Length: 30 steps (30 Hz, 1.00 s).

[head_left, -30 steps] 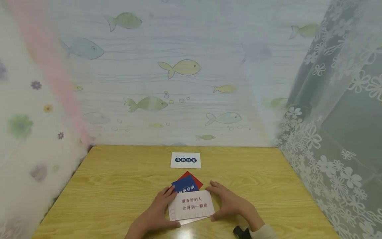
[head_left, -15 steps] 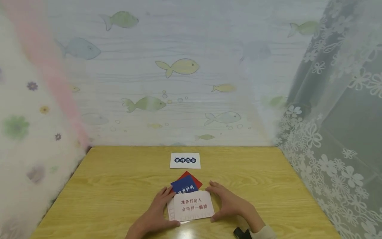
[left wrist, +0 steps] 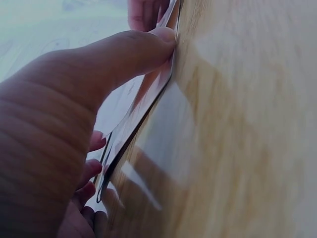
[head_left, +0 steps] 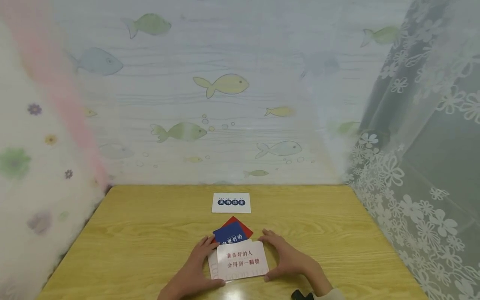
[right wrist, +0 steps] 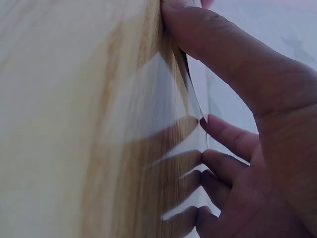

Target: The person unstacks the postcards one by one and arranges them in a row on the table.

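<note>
A pale pink card with dark red writing lies over another pale card, whose left strip shows. A blue card and a red card stick out behind them. My left hand holds the left side of the pale cards, thumb at the near edge and fingertips at the far left corner. My right hand spans the right side of the upper pale card, fingers at the far corner and thumb at the near one. From the left wrist, the thumb presses on the card edge close over the table.
Farther back on the wooden table lies a white card with dark blue round lettering. A fish-patterned curtain hangs along the back edge. Lace with white flowers drapes at the right. A black wrist strap shows by the right sleeve.
The upper pale card's near edge has come down closer to the lower card's near edge, and faint lettering along it shows more. Both hands keep nearly the same place; the head view shifts slightly.
</note>
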{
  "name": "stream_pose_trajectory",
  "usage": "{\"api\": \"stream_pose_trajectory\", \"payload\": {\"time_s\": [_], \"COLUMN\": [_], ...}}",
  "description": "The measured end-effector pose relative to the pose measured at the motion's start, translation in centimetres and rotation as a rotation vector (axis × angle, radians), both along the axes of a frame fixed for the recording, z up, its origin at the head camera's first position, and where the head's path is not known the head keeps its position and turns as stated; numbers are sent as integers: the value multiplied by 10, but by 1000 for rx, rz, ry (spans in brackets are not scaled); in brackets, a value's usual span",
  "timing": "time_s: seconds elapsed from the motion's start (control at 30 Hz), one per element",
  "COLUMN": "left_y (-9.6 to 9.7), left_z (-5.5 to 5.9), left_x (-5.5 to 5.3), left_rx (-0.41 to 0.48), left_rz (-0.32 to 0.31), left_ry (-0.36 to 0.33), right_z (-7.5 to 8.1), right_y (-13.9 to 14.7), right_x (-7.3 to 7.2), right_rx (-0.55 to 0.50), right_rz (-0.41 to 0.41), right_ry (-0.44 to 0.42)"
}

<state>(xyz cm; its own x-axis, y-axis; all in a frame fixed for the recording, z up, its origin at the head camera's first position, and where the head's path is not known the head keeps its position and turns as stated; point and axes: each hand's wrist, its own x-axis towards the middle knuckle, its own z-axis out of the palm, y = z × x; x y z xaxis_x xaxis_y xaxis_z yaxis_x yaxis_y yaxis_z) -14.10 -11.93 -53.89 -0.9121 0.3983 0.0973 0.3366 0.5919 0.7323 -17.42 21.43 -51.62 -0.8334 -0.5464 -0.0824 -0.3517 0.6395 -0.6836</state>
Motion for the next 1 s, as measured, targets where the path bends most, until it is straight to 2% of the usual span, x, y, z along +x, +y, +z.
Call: {"api": "stream_pose_trajectory", "payload": {"time_s": [0.13,0.37,0.63,1.0], "left_y": [-1,-2,-3,-4], "left_z": [-1,1,-1,-5], "left_x": [0,0,0,-2], "left_rx": [20,28,70,66], "left_rz": [16,17,18,11], "left_ry": [-22,1,-3,-7], "right_z": [0,-1,-2,-1], "right_y": [0,1,2,2], "right_x": [-1,-3,-2,-1], "right_rx": [-22,-21,-17,10], "right_rz": [6,13,9,2], "right_ry": [-10,-10,-6,9]}}
